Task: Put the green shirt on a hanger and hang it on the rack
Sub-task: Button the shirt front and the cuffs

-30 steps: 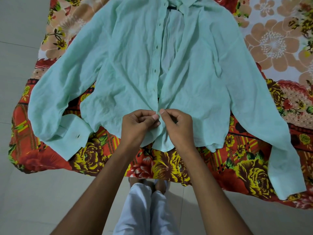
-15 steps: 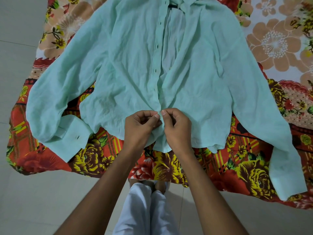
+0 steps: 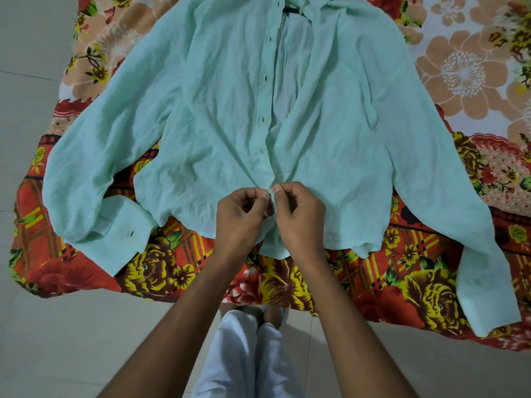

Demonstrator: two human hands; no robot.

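One green shirt (image 3: 218, 116), two hands pinching placket: left hand (image 3: 241, 216), right hand (image 3: 298, 216)

Green shirt (image 3: 218, 110) lies face up, sleeves spread, on floral bedsheet (image 3: 465, 70). Left hand (image 3: 241, 216) & right hand (image 3: 298, 216) both pinch the front edges together near the hem, fingers curled, thumbs touching. Dark hanger (image 3: 291, 11) bit shows at collar. White trousers (image 3: 247, 360) below, tiled floor (image 3: 57, 340) around.
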